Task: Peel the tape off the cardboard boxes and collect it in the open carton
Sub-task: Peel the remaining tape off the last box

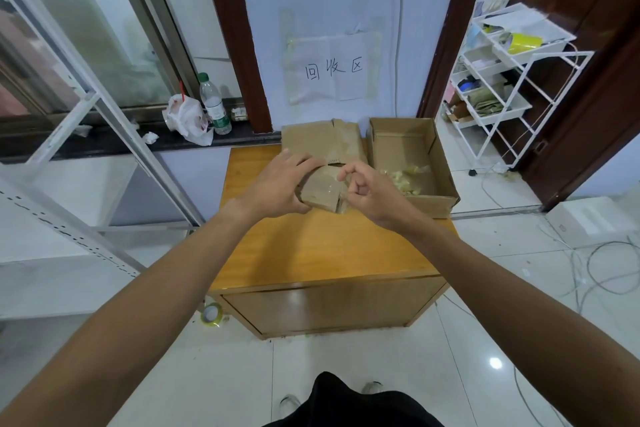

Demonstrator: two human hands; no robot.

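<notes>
I see the wooden cabinet [311, 253] with the open carton [437, 206] at its back right corner, tape scraps [405, 177] inside. Flattened cardboard [311, 139] lies along the back edge. Just in front, my left hand [277, 184] grips a small box [320, 189], and my right hand [370, 191] pinches its clear tape [341, 199].

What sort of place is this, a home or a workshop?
Likely a recycling corner in a flat or small office: a handwritten wall sign reading "recycling area", flattened cardboard on a wooden cabinet, and an open carton holding tape scraps.
</notes>
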